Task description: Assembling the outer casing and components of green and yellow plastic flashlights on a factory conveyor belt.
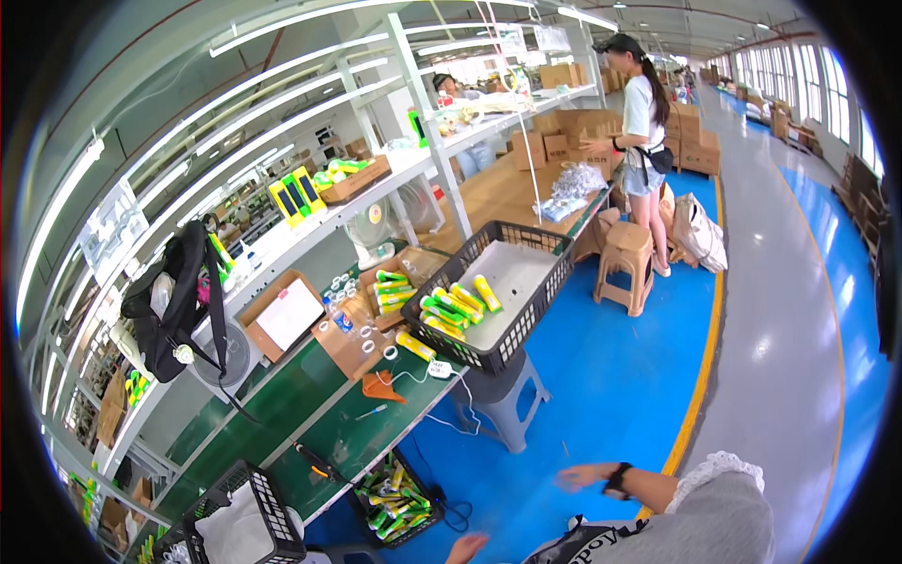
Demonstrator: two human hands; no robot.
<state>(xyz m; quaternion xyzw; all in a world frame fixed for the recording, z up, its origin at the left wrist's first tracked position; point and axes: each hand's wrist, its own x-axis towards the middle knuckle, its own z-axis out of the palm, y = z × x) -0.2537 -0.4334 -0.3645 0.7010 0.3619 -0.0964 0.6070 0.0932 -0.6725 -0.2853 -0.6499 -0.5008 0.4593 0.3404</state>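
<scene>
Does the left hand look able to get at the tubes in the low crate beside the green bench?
Probably yes, perhaps stooping: the crate is open-topped, nothing covers the tubes, and only blue floor and a black cord show between crate and left hand.

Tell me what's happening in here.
The right hand shows against the blue floor, the left hand partly cut off at the lower edge; neither visibly holds anything. Yellow-green tubes lie in a black crate beside the green workbench. Farther back, a co-worker stands near cardboard boxes.
</scene>
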